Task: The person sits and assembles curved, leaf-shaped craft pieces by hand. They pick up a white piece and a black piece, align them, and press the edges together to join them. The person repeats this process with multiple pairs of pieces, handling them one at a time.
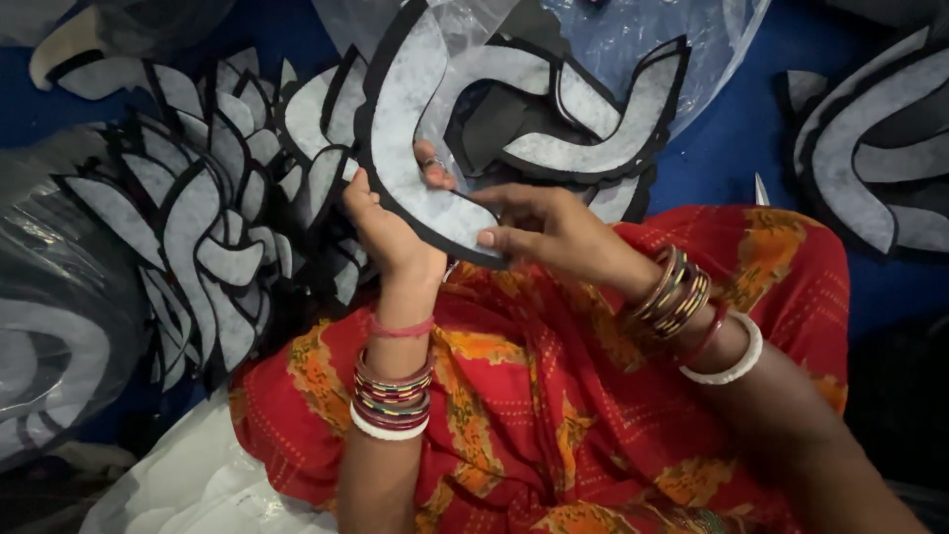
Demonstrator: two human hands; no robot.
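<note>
Nearest the camera, a lap covered in red cloth with orange and yellow patterning (524,396) fills the lower middle of the view, and a patch of white sheet (188,485) lies at the lower left beside it. Both forearms rise from this cloth, each wrist stacked with bangles.

Just above the lap, the left hand (381,232) and the right hand (539,229) meet on a single curved cut piece (410,129). The left hand is closed around its lower inner edge, thumb on the pale face and fingers behind. The right hand pinches the piece's lower tip between thumb and fingers, so both hands are clamped on the same piece. It is a long crescent shape, pale grey-white on the face with a thin black border running along its rim, held tilted up above the lap, its upper end reaching the top of the view.

Behind it lie more pieces of the same kind (593,119), overlapping, partly on clear plastic film (682,49). To the left, a fanned stack of smaller leaf-like pieces (208,227) spreads out, grey-white with black edges. At the far left sits dark glossy plastic (59,287). Farther right, another group of large curved pieces (880,148) rests on the blue surface (741,138) that runs under everything.
</note>
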